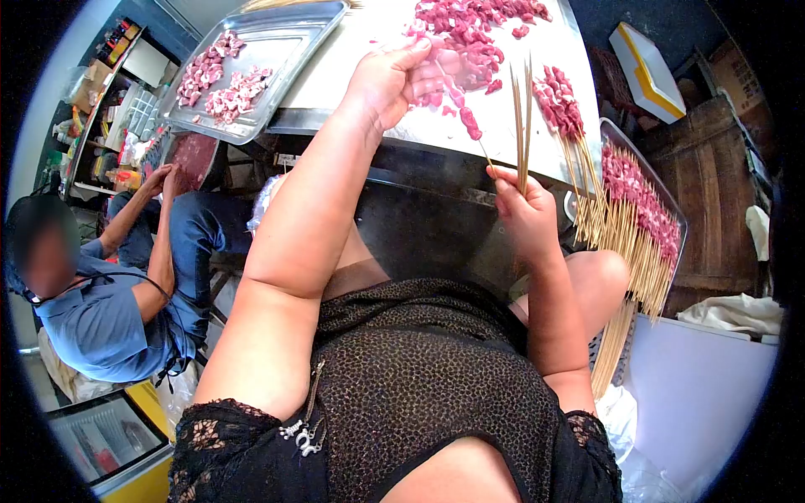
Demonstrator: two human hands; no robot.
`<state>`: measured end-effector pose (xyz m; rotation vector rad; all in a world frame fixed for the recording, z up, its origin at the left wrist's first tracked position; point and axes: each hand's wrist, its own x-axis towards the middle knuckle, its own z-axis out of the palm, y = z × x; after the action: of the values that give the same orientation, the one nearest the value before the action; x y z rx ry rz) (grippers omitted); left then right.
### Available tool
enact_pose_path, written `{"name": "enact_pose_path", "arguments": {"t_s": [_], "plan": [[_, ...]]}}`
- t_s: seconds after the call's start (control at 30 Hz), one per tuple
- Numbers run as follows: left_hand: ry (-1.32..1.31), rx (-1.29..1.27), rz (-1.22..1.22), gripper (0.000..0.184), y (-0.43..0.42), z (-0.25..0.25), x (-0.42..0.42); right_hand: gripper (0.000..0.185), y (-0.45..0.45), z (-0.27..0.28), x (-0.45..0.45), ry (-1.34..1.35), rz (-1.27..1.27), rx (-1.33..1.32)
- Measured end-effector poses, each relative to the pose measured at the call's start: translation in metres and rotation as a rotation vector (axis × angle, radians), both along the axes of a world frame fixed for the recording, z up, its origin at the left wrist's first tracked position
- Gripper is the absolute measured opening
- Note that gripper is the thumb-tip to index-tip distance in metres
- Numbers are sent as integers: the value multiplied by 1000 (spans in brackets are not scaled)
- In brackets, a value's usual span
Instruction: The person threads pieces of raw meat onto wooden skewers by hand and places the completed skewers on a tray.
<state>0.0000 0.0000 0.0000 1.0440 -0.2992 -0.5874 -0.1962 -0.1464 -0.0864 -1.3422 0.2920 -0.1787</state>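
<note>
My right hand (pixel 527 210) is closed around several bare bamboo skewers (pixel 523 126) that point up. Between its thumb and finger it also grips the lower end of a meat skewer (pixel 471 126), with red meat pieces threaded along the upper part. My left hand (pixel 411 80) is at the upper end of that skewer, with its fingers curled around the meat there; the fingertips are partly blurred. Just beyond it, a pile of raw cut meat (pixel 474 38) lies on the white tabletop (pixel 335 92).
At the left, a metal tray (pixel 277 92) holds two heaps of meat. Finished meat skewers (pixel 566 105) lie at the table's right edge, and more fill a second tray (pixel 681 214). A person (pixel 109 310) sits at the left. A white foam box (pixel 646 71) stands at the back right.
</note>
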Motion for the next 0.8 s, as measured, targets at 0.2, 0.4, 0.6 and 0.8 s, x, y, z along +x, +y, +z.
{"name": "enact_pose_path", "arguments": {"t_s": [0.2, 0.4, 0.6, 0.8], "plan": [[-44, 26, -117, 27, 0, -5, 1, 25, 7, 12, -2, 65, 68, 203], [-40, 12, -120, 29, -9, -11, -8, 25, 7, 21, 1, 46, 85, 381], [82, -116, -146, 26, -17, -21, -11, 24, 12, 19, 7, 75, 19, 239], [-2, -51, -75, 24, -18, -24, -14, 24, 29, 28, 5, 54, -57, 46]]}}
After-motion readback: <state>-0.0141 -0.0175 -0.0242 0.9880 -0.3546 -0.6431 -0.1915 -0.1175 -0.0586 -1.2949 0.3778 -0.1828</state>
